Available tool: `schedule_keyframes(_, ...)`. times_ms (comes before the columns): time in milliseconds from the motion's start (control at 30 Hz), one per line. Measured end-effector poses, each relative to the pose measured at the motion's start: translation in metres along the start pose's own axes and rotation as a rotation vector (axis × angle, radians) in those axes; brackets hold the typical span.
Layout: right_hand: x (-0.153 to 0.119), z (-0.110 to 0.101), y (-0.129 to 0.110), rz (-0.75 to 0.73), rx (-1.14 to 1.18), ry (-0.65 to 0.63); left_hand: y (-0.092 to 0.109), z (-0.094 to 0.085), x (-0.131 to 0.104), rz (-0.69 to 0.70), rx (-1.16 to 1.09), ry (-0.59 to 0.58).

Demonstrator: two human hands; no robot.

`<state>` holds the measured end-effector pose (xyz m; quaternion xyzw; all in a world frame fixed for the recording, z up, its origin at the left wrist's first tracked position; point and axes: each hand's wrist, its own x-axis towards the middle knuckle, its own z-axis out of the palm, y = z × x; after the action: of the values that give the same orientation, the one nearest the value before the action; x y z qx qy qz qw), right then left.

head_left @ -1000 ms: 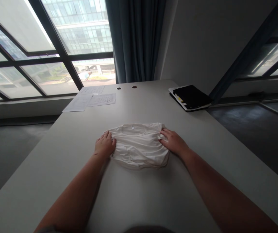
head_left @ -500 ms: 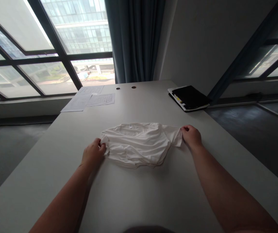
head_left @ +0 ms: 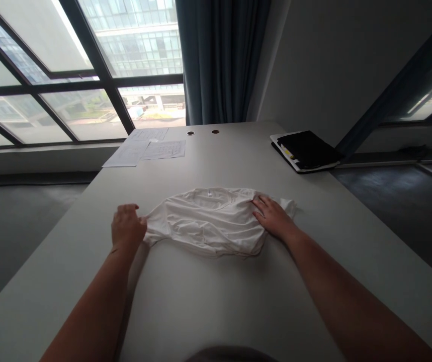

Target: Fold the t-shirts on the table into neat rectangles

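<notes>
A white short-sleeved shirt (head_left: 216, 223) lies wrinkled across the middle of the table, its neck opening on the far side. My left hand (head_left: 128, 226) is at the end of the left sleeve, which stretches out toward it; the fingers are slightly blurred, and whether they pinch the cloth cannot be made out. On the right shoulder of the shirt rests my right hand (head_left: 272, 216), fingers spread and lying flat on the fabric. The right sleeve sticks out beyond that hand.
Papers (head_left: 163, 149) lie at the table's far left, near two round holes. A black folder (head_left: 308, 150) with white sheets and something yellow sits at the far right. Behind the white table (head_left: 208, 301) are windows and a blue curtain (head_left: 219, 60).
My left hand has moved outward, and the left sleeve is now extended. My right hand has let go of the right sleeve's end and moved inward onto the shirt.
</notes>
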<state>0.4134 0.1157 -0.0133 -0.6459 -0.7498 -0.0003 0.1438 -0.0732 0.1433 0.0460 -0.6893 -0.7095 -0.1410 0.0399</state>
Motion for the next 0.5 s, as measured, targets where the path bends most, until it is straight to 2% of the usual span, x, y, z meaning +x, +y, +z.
schedule_keyframes(67,0.001,0.005,0.004,0.025,-0.036,-0.029,0.019,0.008,-0.006,0.167,-0.034,-0.024)
schedule_keyframes(167,0.002,0.002,0.007,0.080,-0.053,-0.007,0.047,0.025,-0.012,0.316,-0.053,-0.184)
schedule_keyframes(300,0.014,-0.004,-0.003,0.057,0.011,0.117,0.067,0.043,-0.002,0.218,0.028,-0.324)
schedule_keyframes(400,0.030,0.006,-0.011,0.022,0.019,0.017,0.068,0.051,0.023,0.181,0.033,-0.391)
schedule_keyframes(500,0.053,0.022,-0.012,0.106,-0.022,-0.118,0.063,0.058,0.056,0.214,0.006,-0.401)
